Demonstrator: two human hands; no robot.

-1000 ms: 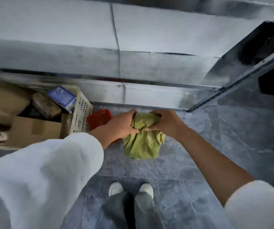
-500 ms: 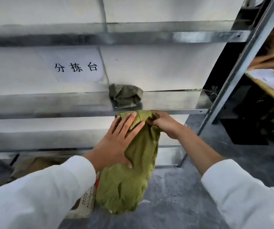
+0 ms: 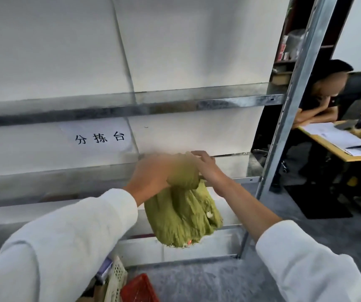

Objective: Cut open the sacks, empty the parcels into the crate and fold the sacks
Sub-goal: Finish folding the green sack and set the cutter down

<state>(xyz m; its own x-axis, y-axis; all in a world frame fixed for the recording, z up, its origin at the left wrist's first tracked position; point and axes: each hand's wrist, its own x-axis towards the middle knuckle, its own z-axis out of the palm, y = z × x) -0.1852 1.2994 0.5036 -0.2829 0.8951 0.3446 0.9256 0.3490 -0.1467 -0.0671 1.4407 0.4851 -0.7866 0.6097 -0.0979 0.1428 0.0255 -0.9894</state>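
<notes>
1. Metal shelving (image 3: 218,101) with white panels fills most of view, paper sign (image 3: 101,137) with black characters stuck on panel above middle shelf
2. green sack (image 3: 181,212) bunched up, held in air in front of shelf edge, lower part hangs loose
3. left grip (image 3: 151,175) blurred, fingers wrapped round bunched neck of sack
4. right grip (image 3: 205,166) holds sack top from other side, fingers curled over it near shelf edge
5. white perforated crate (image 3: 115,277) bottom left on grey floor (image 3: 197,280), red item (image 3: 139,288) just beside it, crate contents mostly hidden by sleeve
6. seated person (image 3: 327,94) far right, leaning on tabletop (image 3: 323,144) with papers
</notes>
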